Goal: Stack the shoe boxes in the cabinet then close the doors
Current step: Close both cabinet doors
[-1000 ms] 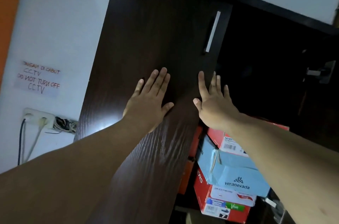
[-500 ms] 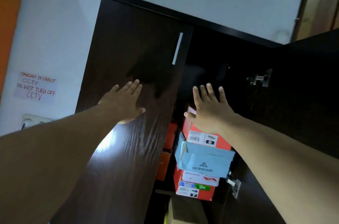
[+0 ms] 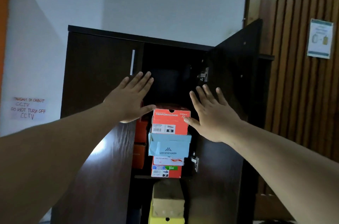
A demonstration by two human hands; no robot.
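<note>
A dark brown cabinet (image 3: 110,30) stands against the wall. Its left door (image 3: 95,80) is nearly shut, its right door (image 3: 236,69) swung wide. Inside, a red shoe box (image 3: 170,121) tops a light blue box (image 3: 169,144) and another red box (image 3: 166,168). Orange boxes (image 3: 140,143) stand behind the left door's edge. A tan box (image 3: 167,200) and a yellow box (image 3: 167,219) sit on the lower shelf. My left hand (image 3: 130,98) lies flat, fingers spread, at the left door's edge. My right hand (image 3: 213,113) is raised with fingers apart in front of the opening, holding nothing.
A paper CCTV notice (image 3: 27,108) is stuck on the white wall at left. A slatted wooden wall (image 3: 300,95) with a posted sheet (image 3: 320,38) is at right. Metal hinges (image 3: 202,76) show inside the open right door.
The view has pulled back from the cabinet. The left door has swung further towards shut under my left hand. My right hand has come off the door and shifted right, before the opening.
</note>
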